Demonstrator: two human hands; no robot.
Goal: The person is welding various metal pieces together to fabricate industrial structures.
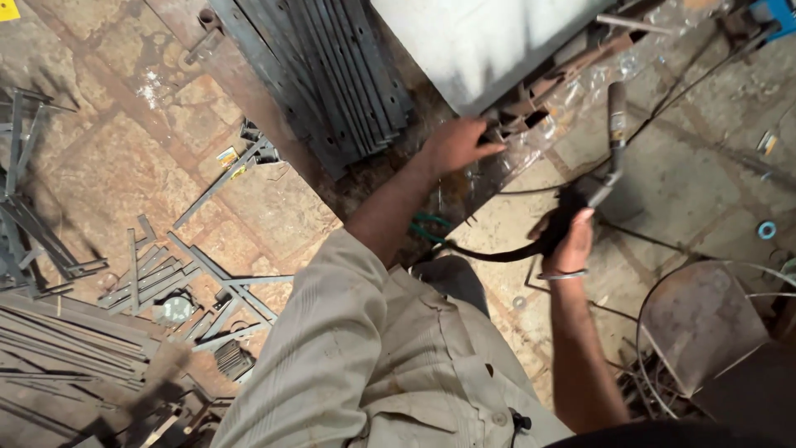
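Beige shirt [365,365] fills the lower frame, closest to the lens; both bare forearms extend from it toward the workbench edge [390,178].

Right hand [570,241]: closed around the black handle of a welding torch [609,141], a bangle [562,275] at the wrist. Torch nozzle points up and away toward the bench, its tip short of the metal; black cable [489,253] trails back under the hand. No arc or glow is visible.

Left hand [456,145]: arm stretched forward, fingers curled onto small steel pieces [522,120] at the bench edge, beneath a pale sheet-metal panel [481,41]. Whether it clamps a piece or merely steadies it cannot be told.

Progress, as judged: flat steel bars [332,75] are stacked on the bench, and assembled angle-iron frames [207,282] lie on the stone floor [99,174] to the left, suggesting finished units. The piece under the left hand appears positioned but not yet being welded
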